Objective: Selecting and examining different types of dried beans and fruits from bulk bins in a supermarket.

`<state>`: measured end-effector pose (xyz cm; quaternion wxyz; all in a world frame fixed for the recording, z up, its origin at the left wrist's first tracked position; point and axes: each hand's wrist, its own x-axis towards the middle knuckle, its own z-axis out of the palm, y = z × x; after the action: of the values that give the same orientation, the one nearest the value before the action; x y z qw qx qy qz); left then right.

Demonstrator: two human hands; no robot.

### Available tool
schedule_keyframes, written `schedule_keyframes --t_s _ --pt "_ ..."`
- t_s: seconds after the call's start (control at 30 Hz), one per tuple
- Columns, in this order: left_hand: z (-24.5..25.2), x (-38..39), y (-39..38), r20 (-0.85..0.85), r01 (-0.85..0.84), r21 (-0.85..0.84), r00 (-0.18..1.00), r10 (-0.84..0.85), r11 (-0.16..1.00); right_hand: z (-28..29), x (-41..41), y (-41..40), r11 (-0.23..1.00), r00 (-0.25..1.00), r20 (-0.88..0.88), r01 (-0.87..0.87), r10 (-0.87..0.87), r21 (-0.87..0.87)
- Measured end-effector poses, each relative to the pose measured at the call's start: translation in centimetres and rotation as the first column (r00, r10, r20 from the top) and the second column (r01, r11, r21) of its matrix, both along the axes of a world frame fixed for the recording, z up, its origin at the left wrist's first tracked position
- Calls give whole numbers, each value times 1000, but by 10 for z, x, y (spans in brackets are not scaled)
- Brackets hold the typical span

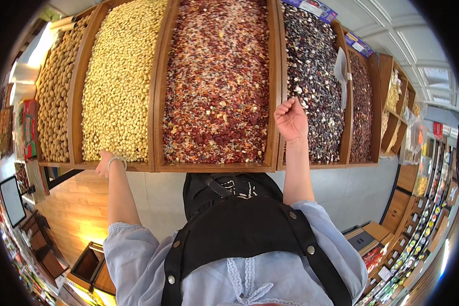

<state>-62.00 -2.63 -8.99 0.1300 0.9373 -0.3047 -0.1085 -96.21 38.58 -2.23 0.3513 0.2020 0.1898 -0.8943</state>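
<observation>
My left hand [106,163], with a pale bangle [118,161] at the wrist, grips the front rim of a wooden bin [135,166]. That bin is heaped with pale yellow beans [118,76]. My right hand [292,119] is raised palm-up with its fingers curled inward. It appears over the divider [277,76] between a red mix of grains and dried pieces [218,84] and a dark mix of beans and white bits [313,69]. Whether anything small is between its fingers cannot be made out.
Round brown nuts [55,103] fill the far-left bin. A clear scoop [341,74] lies at the dark mix's right side. Reddish-brown beans [360,111] sit farther right. A screen [12,201] stands at left, and stocked shelves [413,244] line the right.
</observation>
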Motion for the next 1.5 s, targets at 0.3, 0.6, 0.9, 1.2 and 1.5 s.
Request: schedule_keyframes --t_s 0.3,0.6,0.9,1.2,1.5 --pt "2 -4 6 -32 -11 -38 999 10 999 -23 50 -7 698 873 -317 -38 372 715" --pt "-2 -2 2 -14 -12 -48 1000 11 999 -47 72 -56 269 295 -349 279 890 922" --pt "6 -5 5 -56 -19 -42 998 16 999 -54 75 -81 160 219 -250 362 943 918" --pt "3 -3 4 -29 -19 1 999 19 1000 -58 81 -93 101 198 -210 452 957 886" --pt "-2 0 2 17 7 -18 1000 -7 1000 -53 78 -90 297 327 -398 318 857 901"
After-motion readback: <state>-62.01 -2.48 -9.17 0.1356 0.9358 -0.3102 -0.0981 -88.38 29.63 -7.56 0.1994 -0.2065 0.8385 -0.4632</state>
